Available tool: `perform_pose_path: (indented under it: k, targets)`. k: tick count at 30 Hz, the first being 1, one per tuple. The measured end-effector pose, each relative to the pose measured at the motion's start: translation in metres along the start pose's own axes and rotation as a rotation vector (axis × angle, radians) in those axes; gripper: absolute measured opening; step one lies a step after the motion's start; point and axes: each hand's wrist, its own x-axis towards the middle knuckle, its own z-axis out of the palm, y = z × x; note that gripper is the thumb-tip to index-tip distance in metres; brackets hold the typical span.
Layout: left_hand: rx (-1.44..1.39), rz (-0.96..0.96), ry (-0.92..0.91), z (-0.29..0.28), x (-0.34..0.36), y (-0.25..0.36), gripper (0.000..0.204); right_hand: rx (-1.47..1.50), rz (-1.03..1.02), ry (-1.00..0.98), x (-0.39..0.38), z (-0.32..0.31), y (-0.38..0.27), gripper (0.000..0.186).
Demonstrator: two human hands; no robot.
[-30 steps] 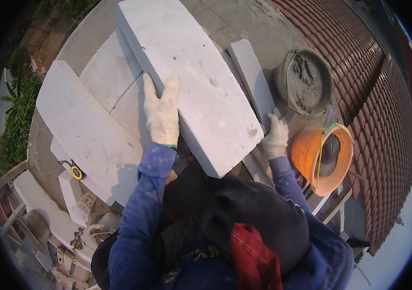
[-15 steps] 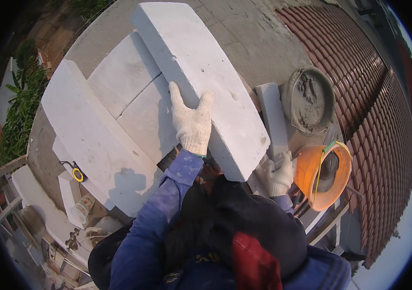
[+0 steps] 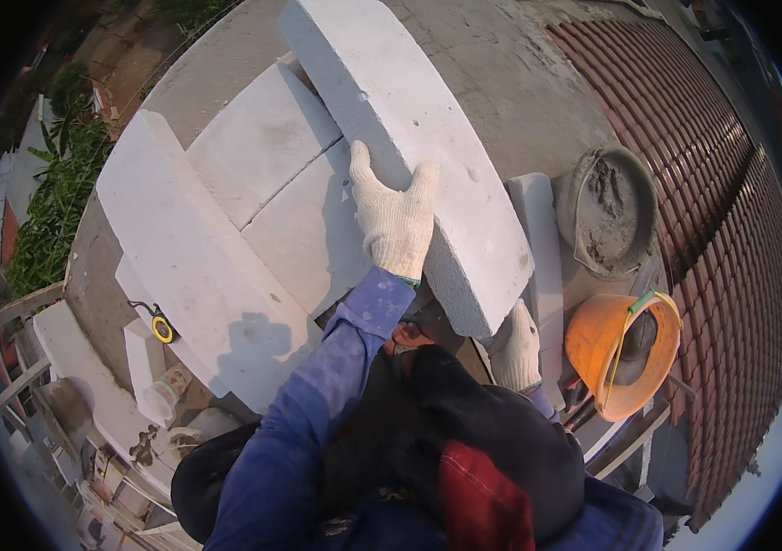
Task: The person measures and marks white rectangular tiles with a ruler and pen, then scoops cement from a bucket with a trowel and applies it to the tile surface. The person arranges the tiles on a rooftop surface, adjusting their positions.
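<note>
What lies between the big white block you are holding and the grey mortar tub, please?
In the head view, a narrow white block lies flat between the big white block and the grey mortar tub, running alongside the big block's right edge.

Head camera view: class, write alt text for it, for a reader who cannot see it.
Two hands in white knit gloves hold a large white rectangular building block over a wall of like blocks: the left hand lies flat on its side, the right hand grips its near end. To the right stand a grey mortar-filled tub and an orange plastic bucket.
</note>
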Motion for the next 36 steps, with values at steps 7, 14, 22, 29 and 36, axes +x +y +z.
perform_pose_path:
  k: [7,14,22,29,36]
  targets:
    - [-0.056,0.069,-0.009,0.017,0.082,0.015,0.105,0.012,-0.017,-0.156,0.03,0.065,-0.047,0.05]
    - [-0.007,-0.017,0.003,0.025,0.132,0.033,0.106,0.191,0.043,-0.097,0.093,0.11,-0.057,0.048]
    - [-0.1,0.028,-0.012,0.034,0.156,0.004,0.104,0.067,-0.019,-0.117,0.12,0.115,-0.056,0.047]
    - [-0.017,-0.039,0.027,0.048,0.185,-0.027,0.091,-0.17,-0.208,-0.08,0.152,0.119,-0.056,0.051]
    - [-0.063,-0.103,-0.049,0.033,0.179,-0.018,0.093,-0.306,-0.175,-0.048,0.152,0.123,-0.032,0.034]
